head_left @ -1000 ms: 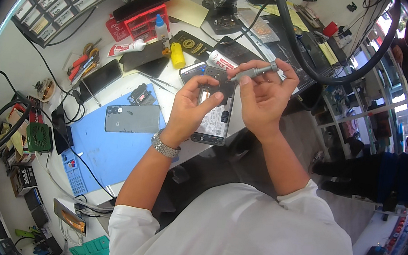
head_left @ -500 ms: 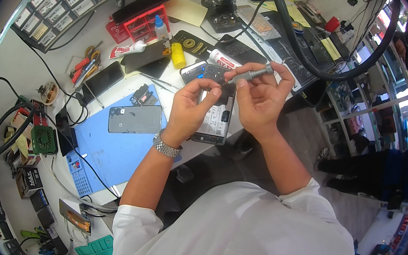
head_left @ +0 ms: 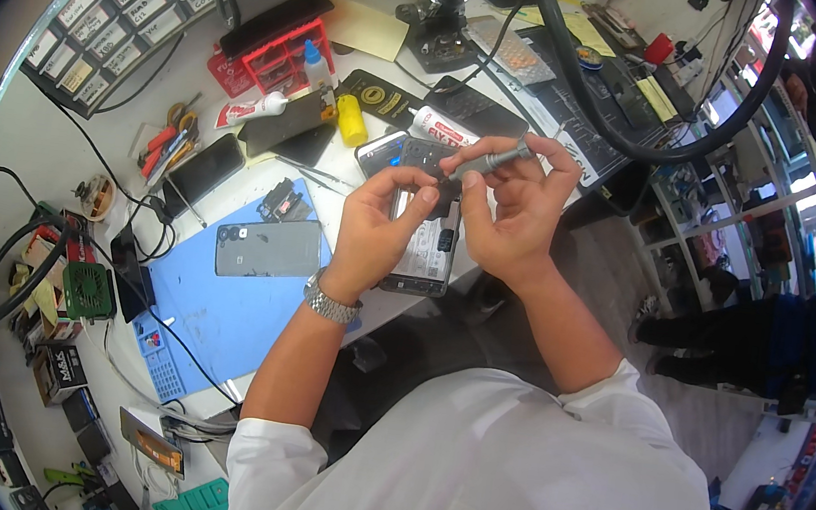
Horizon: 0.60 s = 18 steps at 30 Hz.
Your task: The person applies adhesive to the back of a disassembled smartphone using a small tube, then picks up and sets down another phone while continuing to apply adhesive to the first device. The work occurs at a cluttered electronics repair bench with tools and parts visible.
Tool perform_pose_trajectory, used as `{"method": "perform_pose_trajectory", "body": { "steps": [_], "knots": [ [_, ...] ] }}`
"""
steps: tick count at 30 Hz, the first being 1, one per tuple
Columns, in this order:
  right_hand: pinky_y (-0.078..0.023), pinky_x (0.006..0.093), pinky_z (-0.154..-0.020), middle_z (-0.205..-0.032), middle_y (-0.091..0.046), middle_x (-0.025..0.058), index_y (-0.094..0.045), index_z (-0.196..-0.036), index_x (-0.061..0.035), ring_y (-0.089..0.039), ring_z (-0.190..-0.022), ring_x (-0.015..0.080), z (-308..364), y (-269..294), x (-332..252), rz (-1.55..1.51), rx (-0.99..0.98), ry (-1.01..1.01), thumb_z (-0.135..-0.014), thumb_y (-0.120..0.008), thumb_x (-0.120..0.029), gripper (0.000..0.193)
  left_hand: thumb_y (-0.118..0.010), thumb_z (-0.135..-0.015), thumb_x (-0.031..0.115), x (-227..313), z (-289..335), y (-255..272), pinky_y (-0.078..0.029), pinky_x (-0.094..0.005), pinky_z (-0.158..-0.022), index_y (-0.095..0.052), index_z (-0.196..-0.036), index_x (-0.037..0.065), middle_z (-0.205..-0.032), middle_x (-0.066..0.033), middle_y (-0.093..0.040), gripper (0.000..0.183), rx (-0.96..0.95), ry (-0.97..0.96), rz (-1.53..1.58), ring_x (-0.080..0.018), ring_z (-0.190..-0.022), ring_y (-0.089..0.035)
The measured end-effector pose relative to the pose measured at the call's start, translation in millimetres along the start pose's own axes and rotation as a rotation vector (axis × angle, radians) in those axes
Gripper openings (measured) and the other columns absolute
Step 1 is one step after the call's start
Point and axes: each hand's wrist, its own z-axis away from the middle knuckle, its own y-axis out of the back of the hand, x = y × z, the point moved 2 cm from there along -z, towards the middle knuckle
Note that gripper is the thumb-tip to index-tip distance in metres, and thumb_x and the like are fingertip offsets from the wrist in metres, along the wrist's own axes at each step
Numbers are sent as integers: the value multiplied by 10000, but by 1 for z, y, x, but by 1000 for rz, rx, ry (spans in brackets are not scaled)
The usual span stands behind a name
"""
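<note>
My right hand (head_left: 523, 218) is closed around a grey precision screwdriver (head_left: 487, 163), held slanted with its tip pointing left and down. Thumb and index finger of my left hand (head_left: 376, 226) pinch together close to that tip; whatever they hold is too small to make out. Beneath both hands lies an opened phone (head_left: 422, 257), its battery and inner parts showing, partly covered by my fingers. Left of it, a detached phone back cover (head_left: 270, 247) with camera holes rests on the blue mat (head_left: 221, 309). A small dark phone part (head_left: 285, 203) sits just above this cover.
Behind the hands are a white tube (head_left: 443, 126), a yellow bottle (head_left: 351, 121) and a red rack (head_left: 284, 62). Tweezers (head_left: 312, 171) lie left of the phone. A thick black cable (head_left: 632, 145) arcs over the right side. At far right a person's legs (head_left: 730, 342) show.
The screwdriver and my right hand have shifted slightly left and down, toward my left fingertips. My left hand keeps its pinch. The view has moved a little.
</note>
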Motion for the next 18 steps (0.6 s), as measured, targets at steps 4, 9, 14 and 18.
{"method": "perform_pose_trajectory", "body": {
  "steps": [4,9,14,18],
  "knots": [
    [-605,355,-956,-1227,-610,215,-212,-1445,-71,-729,-1089,245,-2,2,2,40,6,58,-955,-571,172,654,-734,-995,-16,3,-2,-5,-504,-312,-1085,-514,-1524,-30,-1395,-122,-646,574,-14,-97,87,-151,-1263,-614],
    [-603,349,-940,-1229,-606,215,-226,-1444,-71,-715,-1120,245,-9,5,11,132,26,106,-959,-573,168,642,-723,-969,-83,2,0,-6,-513,-306,-1111,-314,-1648,-77,-1492,-172,-585,792,-15,-8,168,-170,-1335,-594],
    [-604,346,-939,-1248,-595,221,-237,-1438,-72,-705,-1138,248,-13,3,18,96,44,103,-964,-575,166,628,-674,-991,-79,-1,0,-6,-508,-312,-1093,-281,-1653,-95,-1446,-150,-630,770,-52,24,159,-160,-1279,-619],
    [-607,354,-947,-1256,-589,225,-238,-1433,-72,-702,-1143,252,-14,-1,22,47,30,102,-964,-568,171,622,-670,-999,-69,-2,0,-7,-518,-302,-1070,-281,-1653,-95,-1421,-136,-646,761,-71,-5,108,-144,-1242,-634]
  ]
}}
